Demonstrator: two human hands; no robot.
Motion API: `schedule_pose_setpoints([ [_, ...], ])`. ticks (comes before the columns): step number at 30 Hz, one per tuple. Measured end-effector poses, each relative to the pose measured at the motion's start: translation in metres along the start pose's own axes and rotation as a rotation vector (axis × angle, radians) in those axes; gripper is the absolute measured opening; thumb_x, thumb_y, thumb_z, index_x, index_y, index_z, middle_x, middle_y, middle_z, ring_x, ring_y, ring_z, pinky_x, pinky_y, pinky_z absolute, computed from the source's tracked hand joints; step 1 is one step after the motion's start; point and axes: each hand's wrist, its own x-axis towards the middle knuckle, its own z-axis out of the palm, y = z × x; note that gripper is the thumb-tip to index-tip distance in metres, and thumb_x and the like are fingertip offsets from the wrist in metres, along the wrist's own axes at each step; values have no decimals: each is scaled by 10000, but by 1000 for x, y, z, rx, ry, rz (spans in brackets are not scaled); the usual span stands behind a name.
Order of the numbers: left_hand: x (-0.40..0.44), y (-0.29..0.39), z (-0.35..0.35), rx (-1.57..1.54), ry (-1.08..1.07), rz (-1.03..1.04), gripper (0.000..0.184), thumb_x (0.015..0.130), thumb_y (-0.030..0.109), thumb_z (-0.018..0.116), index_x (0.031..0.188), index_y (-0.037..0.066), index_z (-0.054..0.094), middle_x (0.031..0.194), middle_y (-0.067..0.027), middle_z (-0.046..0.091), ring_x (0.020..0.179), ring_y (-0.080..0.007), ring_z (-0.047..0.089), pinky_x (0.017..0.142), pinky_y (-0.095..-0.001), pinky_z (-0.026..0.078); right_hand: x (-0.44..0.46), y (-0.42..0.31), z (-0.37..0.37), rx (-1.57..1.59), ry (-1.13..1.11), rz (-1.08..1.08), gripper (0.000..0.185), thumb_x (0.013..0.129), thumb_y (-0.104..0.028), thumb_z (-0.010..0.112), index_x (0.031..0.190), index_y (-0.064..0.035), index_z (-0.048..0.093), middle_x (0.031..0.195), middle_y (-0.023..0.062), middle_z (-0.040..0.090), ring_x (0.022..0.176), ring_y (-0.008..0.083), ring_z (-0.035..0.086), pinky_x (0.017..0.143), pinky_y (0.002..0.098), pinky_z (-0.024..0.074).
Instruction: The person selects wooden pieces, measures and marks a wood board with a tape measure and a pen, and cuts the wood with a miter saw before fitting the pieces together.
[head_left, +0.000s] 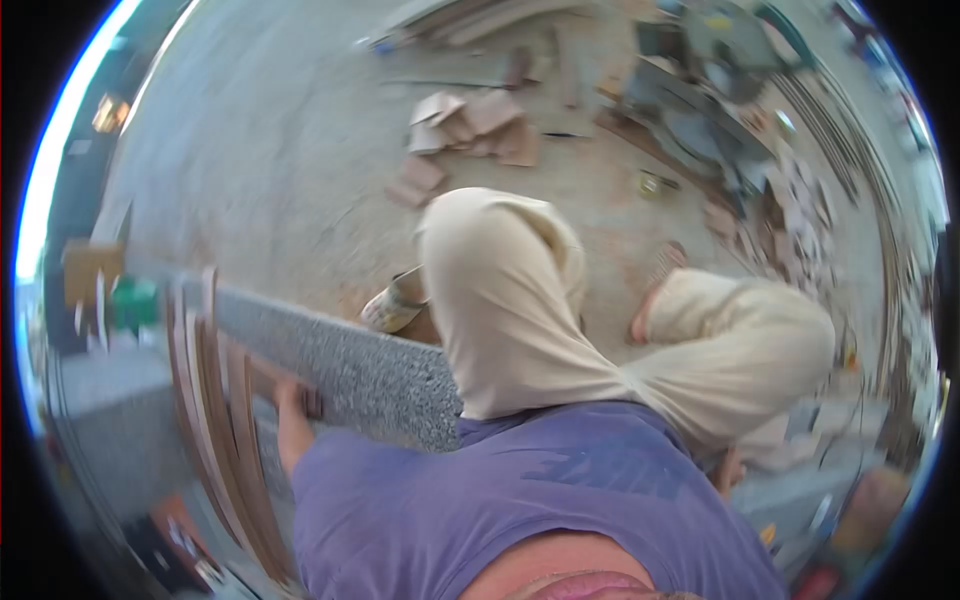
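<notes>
My left hand [290, 394] reaches out to the left over a grey speckled ledge [375, 375]. It is at a short brown wooden piece [262, 376], close to several long upright wooden strips [205, 400]. Blur hides its fingers, so I cannot tell if it grips the wood. A small dark block-like thing [313, 403] is right beside this hand. Low on the right, my right hand [732, 470] shows only partly past the purple shirt, near a grey surface [785, 490]. Its fingers are mostly hidden.
Wood offcuts [475, 125] are heaped on the concrete floor ahead. A power saw [700, 120] stands at the upper right, with scraps [795, 215] and long bars beside it. A tape-measure-like item [652, 183] lies near it. At far left are a green container [136, 302] and a cardboard box [92, 272].
</notes>
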Motion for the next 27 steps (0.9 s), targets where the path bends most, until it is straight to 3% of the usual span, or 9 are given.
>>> schedule_pose_setpoints([
  [4,-55,-58,-23,112,-227,-294,496,894,314,539,1188,-44,717,1298,-258,673,1235,-401,642,998,-465,530,54,-94,42,-269,-56,-465,802,793,-275,821,1447,51,490,1224,216,661,1007,350,711,784,451,615],
  [10,-208,15,-15,322,-579,-29,698,902,596,606,1188,-29,725,1238,-256,699,1183,-409,663,1001,-482,520,69,-259,109,-287,-212,-809,686,905,-286,725,1466,30,488,1294,185,639,1064,328,687,820,409,582],
  [13,-245,31,-24,265,-658,-43,694,910,604,597,1182,-21,722,1206,-253,709,1170,-407,667,987,-493,522,63,-340,143,-250,-342,-981,631,960,-291,677,1476,19,487,1329,169,628,1092,317,675,838,388,565],
  [15,-255,19,-10,173,-545,-43,675,903,573,635,1207,-27,698,1193,-265,705,1144,-415,673,989,-499,522,53,-391,173,-219,-459,-1103,595,998,-294,645,1483,12,486,1352,159,620,1111,310,667,850,375,554],
  [17,-252,18,-3,-13,-258,-181,671,867,500,716,1298,-10,647,1372,-279,606,1291,-387,592,1062,-477,482,35,-431,200,-205,-589,-1206,560,1035,-298,613,1489,5,486,1375,148,613,1130,302,659,862,361,543],
  [18,-242,13,11,-17,-254,-185,671,867,500,716,1298,-10,647,1372,-279,606,1291,-387,592,1062,-477,482,8,-441,206,-227,-614,-1232,550,1030,-277,619,1484,4,490,1403,140,598,1137,280,655,868,343,539],
  [20,-218,-2,50,-496,-309,-402,737,829,504,759,1361,19,604,1489,-259,498,1364,-388,516,1098,-485,459,-37,-453,221,-242,-642,-1263,540,1024,-257,624,1479,4,495,1430,132,583,1144,257,652,875,325,534],
  [24,-193,34,59,-294,-189,-470,830,789,552,784,1402,37,566,1543,-225,421,1418,-405,438,1139,-509,422,-79,-446,254,-314,-862,-1318,526,1016,-211,623,1486,-14,492,1446,115,567,1162,200,620,896,349,523],
  [27,-188,63,34,-145,-305,-563,970,739,544,841,1483,49,463,1555,-223,390,1459,-403,381,1165,-524,392,-91,-434,261,-411,-974,-1333,525,1001,-183,643,1478,-19,500,1429,109,573,1126,183,622,870,340,525],
])
